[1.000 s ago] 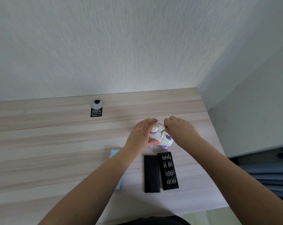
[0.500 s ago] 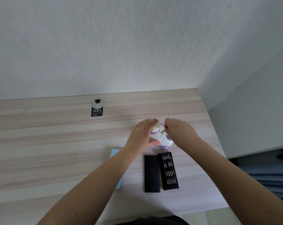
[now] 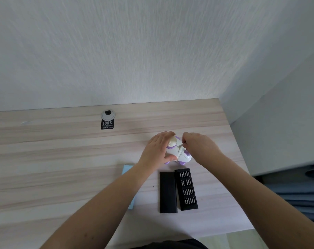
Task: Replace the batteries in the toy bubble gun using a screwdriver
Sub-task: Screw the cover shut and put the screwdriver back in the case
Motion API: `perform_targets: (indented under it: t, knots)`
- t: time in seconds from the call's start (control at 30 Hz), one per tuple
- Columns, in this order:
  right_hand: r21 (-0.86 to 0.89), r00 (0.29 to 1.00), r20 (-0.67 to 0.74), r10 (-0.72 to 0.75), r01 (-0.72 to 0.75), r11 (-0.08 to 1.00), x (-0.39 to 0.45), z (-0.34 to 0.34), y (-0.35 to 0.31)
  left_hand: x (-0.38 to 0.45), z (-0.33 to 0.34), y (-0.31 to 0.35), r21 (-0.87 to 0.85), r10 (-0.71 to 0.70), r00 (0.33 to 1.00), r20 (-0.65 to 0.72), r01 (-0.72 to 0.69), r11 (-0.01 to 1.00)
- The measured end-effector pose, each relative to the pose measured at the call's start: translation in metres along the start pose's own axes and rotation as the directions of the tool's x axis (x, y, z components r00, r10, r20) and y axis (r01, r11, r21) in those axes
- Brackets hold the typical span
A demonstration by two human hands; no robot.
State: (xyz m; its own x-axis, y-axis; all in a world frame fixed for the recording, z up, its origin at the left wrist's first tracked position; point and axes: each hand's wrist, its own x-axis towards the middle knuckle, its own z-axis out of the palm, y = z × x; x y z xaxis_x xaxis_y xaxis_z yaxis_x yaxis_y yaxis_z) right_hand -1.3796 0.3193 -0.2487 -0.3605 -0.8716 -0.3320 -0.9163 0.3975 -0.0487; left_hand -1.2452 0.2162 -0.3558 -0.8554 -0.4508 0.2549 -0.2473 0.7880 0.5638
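A: Where's the toy (image 3: 177, 152)?
B: On the desk (image 3: 62, 159), just beyond the bit case (image 3: 186, 189). The left hand (image 3: 159, 150) grips its left side, fingers curled over the top.
A: And the screwdriver (image 3: 180, 145)?
B: Pinched in the right hand (image 3: 199, 147), shaft slanting down-left into the toy's upper face, between the hands. The right hand is nearer the screw.

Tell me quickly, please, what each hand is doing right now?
Left hand: holding the toy bubble gun steady on the table.
Right hand: fingers pinching the screwdriver against the toy.
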Motion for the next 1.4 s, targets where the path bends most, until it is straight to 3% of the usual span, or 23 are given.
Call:
perform_targets:
  t: [0.17,0.27,0.4,0.63,0.73,0.9,1.03,1.2,1.4]
  knots:
    - [-0.240,0.999,0.038,0.023,-0.013,0.971,0.004,-0.004,-0.008,0.000,0.001,-0.001,-0.008,-0.005,1.000,-0.005,0.005,1.000]
    - [-0.198,0.997,0.070,0.018,-0.004,0.980,0.002,-0.003,-0.004,-0.002,0.002,-0.001,-0.008,-0.007,1.000,-0.007,0.007,1.000]
    - [0.099,0.995,0.089,0.034,-0.042,0.994,-0.001,-0.005,0.002,-0.002,0.003,-0.001,-0.012,-0.017,1.000,0.002,0.017,1.000]
    - [-0.088,0.996,0.057,0.065,-0.060,0.994,0.008,-0.009,-0.005,-0.002,0.003,-0.001,-0.016,-0.034,0.999,0.009,0.034,0.999]
    - [-0.191,0.995,0.103,0.017,0.003,0.982,0.005,-0.010,-0.003,-0.002,0.003,0.000,-0.025,-0.042,0.999,0.015,0.043,0.999]
    - [0.022,0.998,0.062,0.007,-0.008,1.000,0.005,-0.004,0.005,-0.001,0.002,0.001,-0.001,-0.038,0.999,0.014,0.038,0.999]
    - [-0.075,0.999,0.043,0.003,0.001,0.997,0.007,-0.002,-0.001,-0.001,0.000,0.001,-0.002,-0.034,0.999,0.013,0.034,0.999]
    - [-0.308,0.992,0.124,-0.003,0.042,0.950,-0.002,-0.014,0.000,-0.004,0.000,0.002,-0.022,-0.029,1.000,0.001,0.029,0.999]
    - [-0.254,0.992,0.112,-0.048,0.075,0.964,-0.010,0.010,0.024,-0.004,-0.002,0.004,-0.024,-0.071,0.997,0.024,0.071,0.997]
